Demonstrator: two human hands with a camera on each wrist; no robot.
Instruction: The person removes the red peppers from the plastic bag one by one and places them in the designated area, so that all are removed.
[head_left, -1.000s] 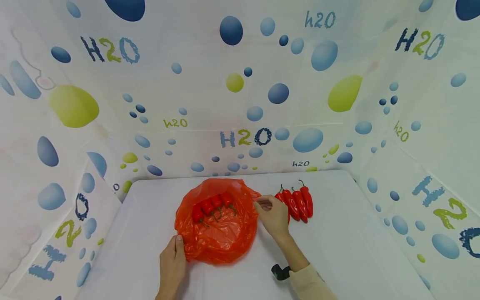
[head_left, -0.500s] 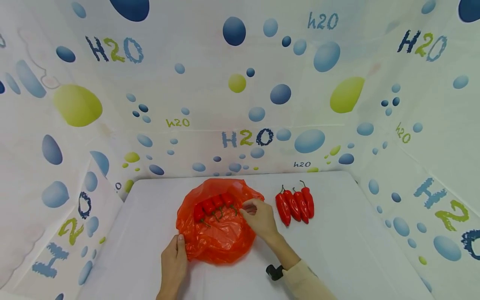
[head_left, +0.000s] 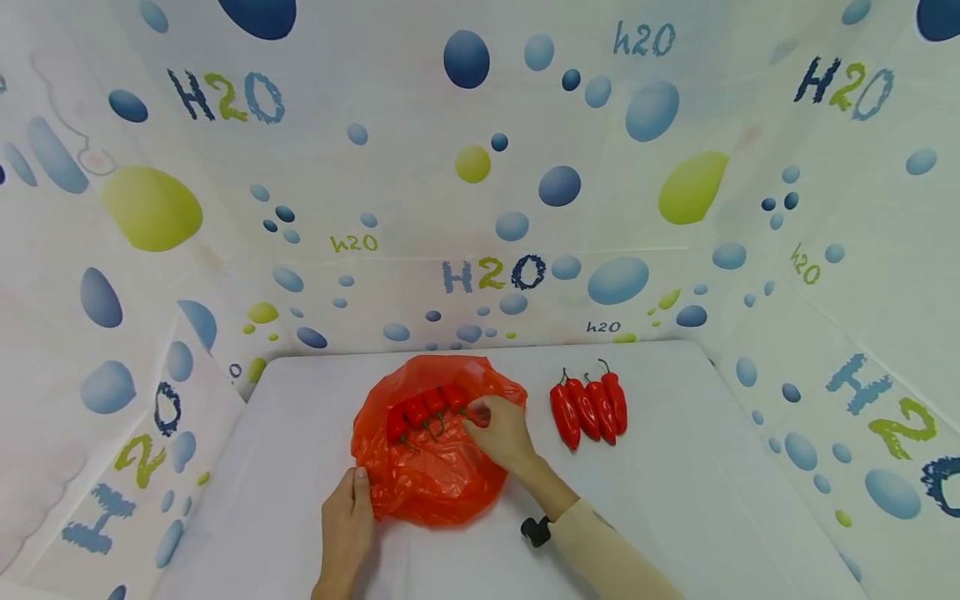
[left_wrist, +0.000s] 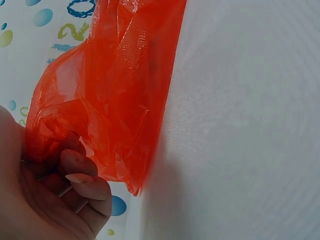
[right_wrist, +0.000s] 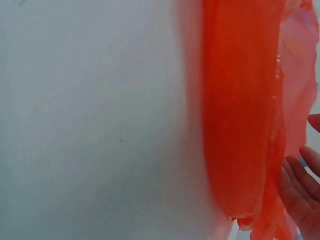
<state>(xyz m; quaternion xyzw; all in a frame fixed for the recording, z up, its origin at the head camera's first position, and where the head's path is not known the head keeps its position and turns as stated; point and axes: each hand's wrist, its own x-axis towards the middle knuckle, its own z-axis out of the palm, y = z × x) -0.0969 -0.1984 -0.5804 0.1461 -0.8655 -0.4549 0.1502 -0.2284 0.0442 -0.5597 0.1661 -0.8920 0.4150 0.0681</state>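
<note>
A thin red plastic bag (head_left: pixel 450 500) lies on the table with its mouth spread wide. Inside it, several red peppers (head_left: pixel 416 412) sit side by side, their green stems pointing toward me. My left hand (head_left: pixel 348 517) pinches the bag's near left edge; in the left wrist view, the left fingers (left_wrist: pixel 82 172) are curled at the gathered film. My right hand (head_left: pixel 501 435) is over the bag's right side, fingertips close to the rightmost pepper's stem. In the right wrist view, the right hand (right_wrist: pixel 302 187) has its fingers apart beside the film, and no held thing shows.
Several more red peppers (head_left: pixel 590 408) lie in a row on the white tabletop (head_left: pixel 690 467), right of the bag. A white curtain (head_left: pixel 405 167) with blue and green drops surrounds the table at the back and sides. A small black device (head_left: pixel 536 532) is at my right wrist.
My right hand has moved left from the bag's right rim to over its inside, near the rightmost pepper there. The left hand keeps its hold on the bag edge.
</note>
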